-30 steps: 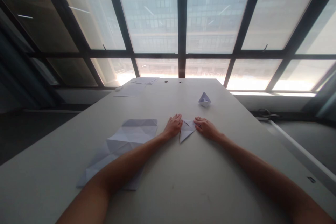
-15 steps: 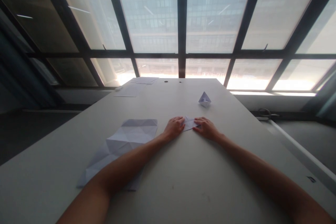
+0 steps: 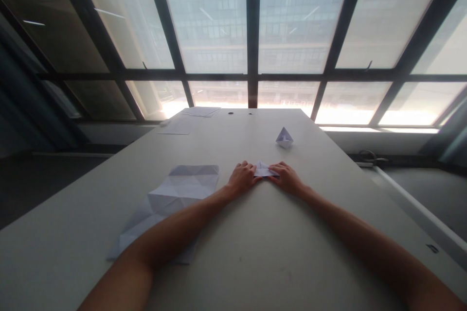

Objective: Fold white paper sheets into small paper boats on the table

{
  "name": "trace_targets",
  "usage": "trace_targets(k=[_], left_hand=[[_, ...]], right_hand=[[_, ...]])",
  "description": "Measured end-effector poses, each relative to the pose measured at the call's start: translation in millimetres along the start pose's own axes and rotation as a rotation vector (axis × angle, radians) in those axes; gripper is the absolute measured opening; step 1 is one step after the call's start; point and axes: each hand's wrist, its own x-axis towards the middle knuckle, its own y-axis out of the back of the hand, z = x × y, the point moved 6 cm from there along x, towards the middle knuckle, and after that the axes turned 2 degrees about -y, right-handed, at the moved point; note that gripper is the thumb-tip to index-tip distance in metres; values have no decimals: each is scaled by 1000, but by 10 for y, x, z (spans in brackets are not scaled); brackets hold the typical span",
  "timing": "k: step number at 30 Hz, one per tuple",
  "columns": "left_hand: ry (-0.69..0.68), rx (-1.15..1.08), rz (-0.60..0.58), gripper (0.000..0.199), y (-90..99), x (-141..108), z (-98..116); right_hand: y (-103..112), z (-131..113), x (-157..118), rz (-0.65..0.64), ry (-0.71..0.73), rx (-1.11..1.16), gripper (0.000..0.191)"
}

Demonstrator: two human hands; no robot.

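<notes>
A small piece of folded white paper (image 3: 263,170) lies at the middle of the table, between my two hands. My left hand (image 3: 243,176) grips its left end, the fingers on top and the thumb at the near edge. On the other end, my right hand (image 3: 285,176) is closed in the same way. Parts of the paper are hidden under the fingers. Beyond my right hand stands a folded paper boat (image 3: 284,138) with a pointed peak. Left of my left hand, a large creased sheet of paper (image 3: 171,194) is spread out, partly covered by my left forearm.
The long white table (image 3: 248,252) reaches toward the window wall. Flat paper sheets (image 3: 199,111) lie at its far left corner, with another sheet (image 3: 177,125) nearer. A small round hole (image 3: 230,113) sits near the far edge. A cable (image 3: 370,156) is off the right side.
The folded paper has turned slightly, so its near edge now runs straight across between my hands. My thumbs have come closer together at that edge. Everything else stays in place.
</notes>
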Motion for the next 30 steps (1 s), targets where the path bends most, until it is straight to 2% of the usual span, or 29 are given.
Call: trace_targets(k=[9,12,15,17,19,22,25,27,30], left_hand=[[31,105,-33,25,-9,17,77],[48,94,-28,26,-10,24,77],[78,29,5,28,19,17,51],[107,-55,46,33,37,13,27],[122,-182,108,38,43,17,13],[124,-405,225,41,35,30,-5],[157,-526,265,49,-14,42,-48],[170,-543,248,49,-54,51,-82],[154,-531,236,44,-94,64,-136]], right_hand=[[-42,-145,-5,17,1,32,30],[-15,-102,2,142,-61,83,46],[47,80,8,337,-219,240,61],[60,212,13,434,-306,408,65],[46,292,26,477,-344,558,64],[-22,260,61,385,-316,651,45],[-72,110,69,238,-234,551,22],[-52,30,53,203,-195,418,23],[-10,-22,38,158,-140,244,37]])
